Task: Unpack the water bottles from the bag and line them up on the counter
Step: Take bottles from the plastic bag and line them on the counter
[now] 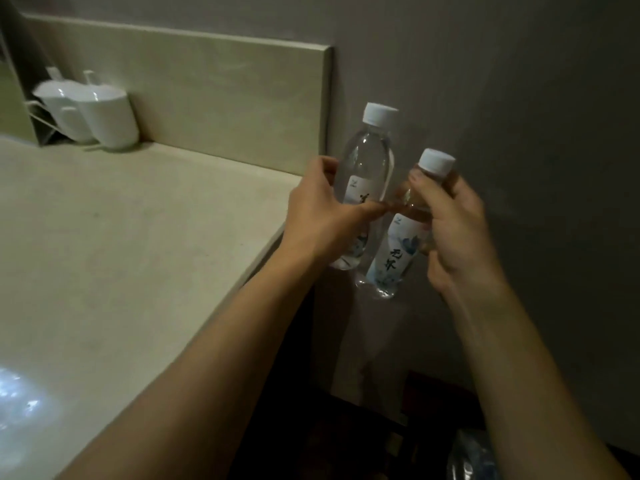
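Observation:
Two clear water bottles with white caps and white-blue labels are held in the air, just past the right end of the beige counter [138,244]. My left hand [322,216] grips the taller-looking bottle [370,161] around its middle. My right hand [453,230] holds the second bottle [394,251] near its neck, slightly lower and to the right. The bottles almost touch. A crinkled plastic bag [467,455] shows dimly at the bottom right, below my right forearm.
Two white mugs [100,112] stand in the counter's back left corner against the backsplash [207,88]. A grey wall [519,98] rises right behind the bottles. Dark floor space lies below the counter's right edge. A bright reflection marks the counter's near left.

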The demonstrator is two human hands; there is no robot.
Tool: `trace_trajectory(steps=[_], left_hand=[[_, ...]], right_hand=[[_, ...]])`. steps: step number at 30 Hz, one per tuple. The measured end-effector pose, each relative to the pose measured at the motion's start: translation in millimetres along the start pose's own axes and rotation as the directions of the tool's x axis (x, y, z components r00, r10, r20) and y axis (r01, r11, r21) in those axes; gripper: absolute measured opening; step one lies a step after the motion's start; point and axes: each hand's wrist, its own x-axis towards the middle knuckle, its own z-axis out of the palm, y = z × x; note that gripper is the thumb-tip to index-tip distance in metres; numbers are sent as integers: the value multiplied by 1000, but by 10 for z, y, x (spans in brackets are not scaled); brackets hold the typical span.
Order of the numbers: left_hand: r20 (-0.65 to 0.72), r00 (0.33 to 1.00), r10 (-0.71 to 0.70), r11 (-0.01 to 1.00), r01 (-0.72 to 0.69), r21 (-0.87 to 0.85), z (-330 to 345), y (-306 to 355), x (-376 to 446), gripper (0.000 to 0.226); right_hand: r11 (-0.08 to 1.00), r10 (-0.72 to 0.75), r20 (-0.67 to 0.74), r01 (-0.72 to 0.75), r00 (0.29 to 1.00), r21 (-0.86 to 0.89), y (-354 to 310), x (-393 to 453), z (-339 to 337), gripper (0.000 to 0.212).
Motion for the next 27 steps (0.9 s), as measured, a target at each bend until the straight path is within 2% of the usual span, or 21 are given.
trace_trajectory(steps=[5, 15, 21, 27], left_hand=[[-31, 999, 13, 1000, -13, -18, -466, -103, 173, 63], [-170, 985, 19, 998, -30, -63, -968, -298, 696, 65], [-145, 989, 21, 997, -31, -69, -1163, -473, 980, 68], [-43, 997, 59, 990, -64, -126, -1330, -645, 1291, 66]], right_hand=[[996, -82, -22, 82, 996, -18, 31, 34, 407, 3], [988, -152, 43, 153, 987, -21, 60, 75, 839, 10], [977, -183, 26, 185, 983, -106, 25, 143, 1123, 17], [960, -208, -37, 196, 978, -201, 87, 315, 1598, 15]])
